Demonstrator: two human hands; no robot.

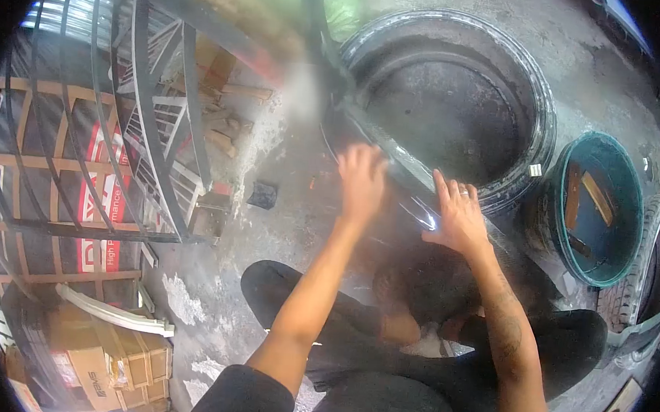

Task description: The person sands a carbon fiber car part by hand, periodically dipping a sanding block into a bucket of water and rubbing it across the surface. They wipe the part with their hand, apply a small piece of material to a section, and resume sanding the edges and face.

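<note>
A long, dark, glossy curved car trim piece runs from the top of the view down toward my lap, over the near-left rim of a large round tire-like ring. My right hand grips its near end, thumb on the near side and fingers on the far side; a ring is on one finger. My left hand is at its left edge with fingers curled and slightly blurred. Whatever may be under those fingertips is hidden. My crossed legs are below both hands, and bright light reflects off the trim beside my right hand.
A teal bucket with sticks in it stands at right, near a tire. Metal racks and cardboard boxes line the left. A dark scrap lies on the stained concrete floor. Part of the upper view is hazy.
</note>
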